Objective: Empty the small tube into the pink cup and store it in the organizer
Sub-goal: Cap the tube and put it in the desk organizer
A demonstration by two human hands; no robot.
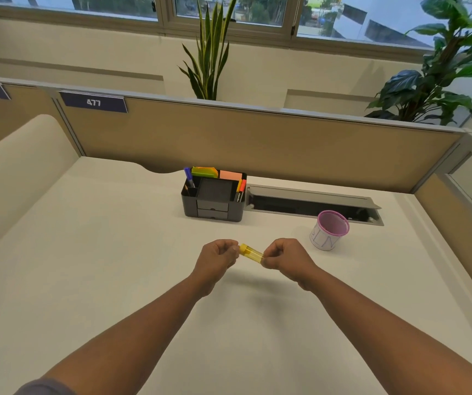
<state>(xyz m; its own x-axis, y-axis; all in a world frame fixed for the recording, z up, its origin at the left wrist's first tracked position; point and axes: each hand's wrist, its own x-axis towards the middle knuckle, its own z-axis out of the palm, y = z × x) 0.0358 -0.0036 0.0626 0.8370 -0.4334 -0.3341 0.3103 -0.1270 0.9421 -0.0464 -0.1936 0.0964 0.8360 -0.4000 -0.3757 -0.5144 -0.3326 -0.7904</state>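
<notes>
A small yellow see-through tube is held level above the middle of the white desk, between both hands. My left hand pinches its capped end; my right hand grips the other end. The pink cup, a mesh cup with a white paper band, stands upright on the desk to the right of my right hand. The black organizer sits farther back at the centre, holding pens, markers and sticky notes, with small drawers in front.
A grey cable hatch lies open in the desk behind the cup. A tan partition with a "477" label closes the back and right sides. Plants stand beyond it under the windows.
</notes>
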